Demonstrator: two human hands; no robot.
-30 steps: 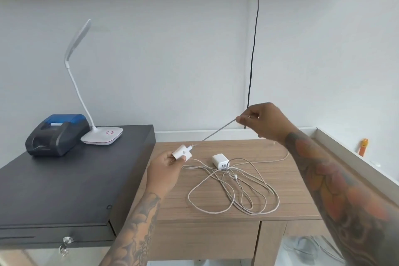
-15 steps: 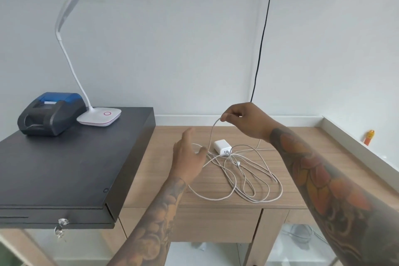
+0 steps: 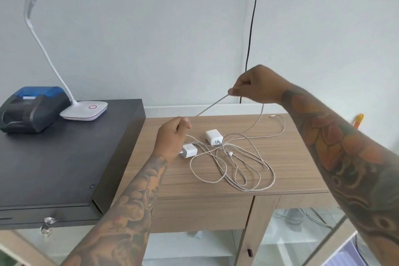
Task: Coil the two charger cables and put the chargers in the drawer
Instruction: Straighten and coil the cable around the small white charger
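Two white chargers lie on the wooden table: one charger just below my left hand, the other charger further back. Their white cables lie tangled in loose loops to the right. My left hand grips one cable near its charger. My right hand, raised above the table, pinches the same cable, which runs taut between the two hands. Beyond my right hand the cable drops back to the table. A drawer front sits under the tabletop.
A black cash drawer box with a key stands at the left, carrying a receipt printer and a white desk lamp. A black wire hangs down the wall. An orange object lies on the right ledge.
My left hand has let go of the charger, which now lies on the table, and has taken hold of its cable. My right hand rose and pulled the cable taut.
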